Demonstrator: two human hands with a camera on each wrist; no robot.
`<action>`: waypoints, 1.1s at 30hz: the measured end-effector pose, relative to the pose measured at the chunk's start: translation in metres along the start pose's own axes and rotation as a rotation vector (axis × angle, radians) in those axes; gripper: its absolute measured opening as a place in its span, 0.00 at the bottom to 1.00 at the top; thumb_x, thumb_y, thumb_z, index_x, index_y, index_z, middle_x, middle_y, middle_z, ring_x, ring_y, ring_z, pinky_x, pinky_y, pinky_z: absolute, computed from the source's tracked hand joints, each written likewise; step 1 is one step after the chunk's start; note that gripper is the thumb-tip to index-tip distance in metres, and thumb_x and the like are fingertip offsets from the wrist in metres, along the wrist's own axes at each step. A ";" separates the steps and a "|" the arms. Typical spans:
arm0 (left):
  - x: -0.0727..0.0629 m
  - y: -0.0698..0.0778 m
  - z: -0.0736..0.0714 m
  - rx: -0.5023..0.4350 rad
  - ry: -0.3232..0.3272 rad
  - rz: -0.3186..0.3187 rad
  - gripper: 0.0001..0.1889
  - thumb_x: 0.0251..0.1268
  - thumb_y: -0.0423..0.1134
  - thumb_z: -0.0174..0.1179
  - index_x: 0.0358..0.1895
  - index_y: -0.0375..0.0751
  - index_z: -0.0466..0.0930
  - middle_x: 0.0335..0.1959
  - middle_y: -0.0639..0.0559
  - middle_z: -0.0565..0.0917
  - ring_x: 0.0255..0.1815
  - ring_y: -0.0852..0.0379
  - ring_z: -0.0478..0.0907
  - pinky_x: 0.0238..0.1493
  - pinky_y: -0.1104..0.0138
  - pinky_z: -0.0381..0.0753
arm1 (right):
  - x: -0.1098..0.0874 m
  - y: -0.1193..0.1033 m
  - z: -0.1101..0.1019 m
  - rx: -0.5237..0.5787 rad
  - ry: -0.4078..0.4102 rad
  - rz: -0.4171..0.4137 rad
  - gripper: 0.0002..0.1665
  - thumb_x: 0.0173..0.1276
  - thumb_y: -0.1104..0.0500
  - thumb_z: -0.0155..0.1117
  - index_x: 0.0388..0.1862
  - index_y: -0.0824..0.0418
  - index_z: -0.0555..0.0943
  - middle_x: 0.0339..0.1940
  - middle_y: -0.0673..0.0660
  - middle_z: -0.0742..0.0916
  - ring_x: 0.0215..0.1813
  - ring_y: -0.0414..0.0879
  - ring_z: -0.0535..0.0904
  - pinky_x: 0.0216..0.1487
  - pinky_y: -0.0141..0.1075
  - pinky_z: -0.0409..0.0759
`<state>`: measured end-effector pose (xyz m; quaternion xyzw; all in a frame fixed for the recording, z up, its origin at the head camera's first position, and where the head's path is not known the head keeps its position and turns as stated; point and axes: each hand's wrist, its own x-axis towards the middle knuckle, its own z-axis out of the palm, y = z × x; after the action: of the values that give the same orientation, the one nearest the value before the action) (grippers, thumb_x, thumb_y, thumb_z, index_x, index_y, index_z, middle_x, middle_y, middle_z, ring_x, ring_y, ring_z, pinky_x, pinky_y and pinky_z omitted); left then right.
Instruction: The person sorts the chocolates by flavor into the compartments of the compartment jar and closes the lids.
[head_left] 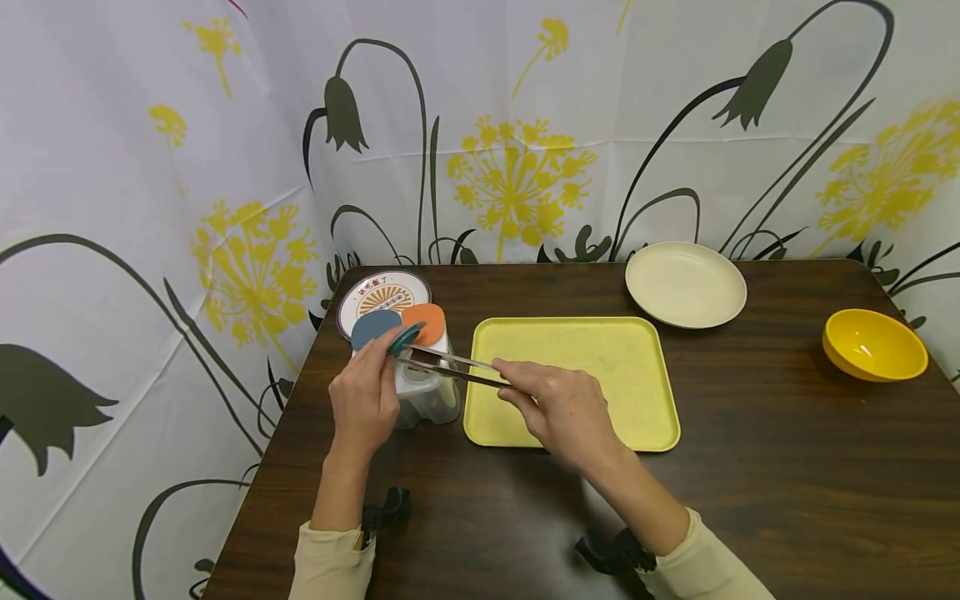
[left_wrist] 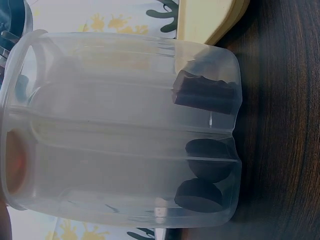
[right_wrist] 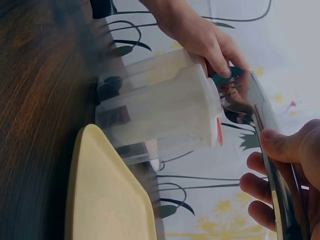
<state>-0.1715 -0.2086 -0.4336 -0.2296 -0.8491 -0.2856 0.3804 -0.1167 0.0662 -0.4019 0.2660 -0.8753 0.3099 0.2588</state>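
My left hand (head_left: 362, 398) pinches a raised teal lid (head_left: 406, 338) of a clear plastic container (head_left: 427, 398) with several compartments. Dark ridged (left_wrist: 205, 93) and rounded pieces (left_wrist: 209, 160) lie at its bottom in the left wrist view. Metal tongs (head_left: 461, 372) are held in my right hand (head_left: 566, 410), thumb on one arm and fingers curled beneath. One tong end is fork-shaped in the right wrist view, the other spoon-shaped. The tips sit by the teal lid, above the container. Something dark shows between the tong arms near the tips; whether it is a held piece, I cannot tell.
Right of the container lies a yellow tray (head_left: 577, 354). A patterned white plate (head_left: 384, 293) is behind the container. Toward the back right stand a cream plate (head_left: 686, 283) and a yellow bowl (head_left: 873, 346). A printed curtain hangs behind the dark wooden table (head_left: 787, 467).
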 end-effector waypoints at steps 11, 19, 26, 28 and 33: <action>0.000 0.001 -0.001 0.008 -0.001 0.002 0.20 0.71 0.36 0.46 0.61 0.44 0.79 0.41 0.45 0.86 0.45 0.44 0.83 0.47 0.46 0.79 | 0.000 -0.001 0.002 -0.006 -0.017 0.003 0.24 0.62 0.54 0.72 0.58 0.49 0.84 0.48 0.46 0.88 0.46 0.40 0.86 0.29 0.39 0.80; 0.001 0.001 -0.001 0.002 0.005 0.005 0.20 0.70 0.36 0.45 0.61 0.44 0.79 0.43 0.46 0.86 0.43 0.45 0.84 0.39 0.47 0.80 | -0.001 0.000 0.001 -0.009 -0.017 0.008 0.25 0.61 0.53 0.72 0.59 0.50 0.83 0.49 0.47 0.88 0.45 0.40 0.86 0.27 0.39 0.79; 0.001 0.001 -0.001 0.002 0.009 0.004 0.20 0.70 0.37 0.45 0.60 0.44 0.79 0.43 0.46 0.86 0.42 0.46 0.84 0.29 0.48 0.77 | -0.003 0.000 0.000 0.000 -0.020 0.025 0.27 0.61 0.54 0.73 0.60 0.50 0.83 0.50 0.46 0.88 0.42 0.40 0.86 0.26 0.38 0.78; 0.001 0.001 -0.001 0.004 0.009 0.005 0.20 0.70 0.37 0.45 0.60 0.44 0.79 0.43 0.45 0.86 0.43 0.45 0.84 0.32 0.47 0.78 | -0.004 0.001 -0.001 0.005 -0.026 0.036 0.28 0.60 0.54 0.74 0.61 0.51 0.82 0.50 0.46 0.88 0.41 0.39 0.86 0.26 0.38 0.78; 0.001 0.001 -0.001 0.001 0.005 0.005 0.20 0.70 0.37 0.46 0.60 0.44 0.79 0.45 0.46 0.86 0.45 0.45 0.84 0.38 0.46 0.80 | -0.008 0.003 -0.002 0.029 -0.039 0.067 0.29 0.60 0.53 0.74 0.62 0.52 0.81 0.48 0.46 0.88 0.37 0.37 0.86 0.27 0.38 0.79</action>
<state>-0.1712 -0.2082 -0.4324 -0.2308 -0.8477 -0.2848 0.3833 -0.1121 0.0717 -0.4063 0.2461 -0.8841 0.3258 0.2273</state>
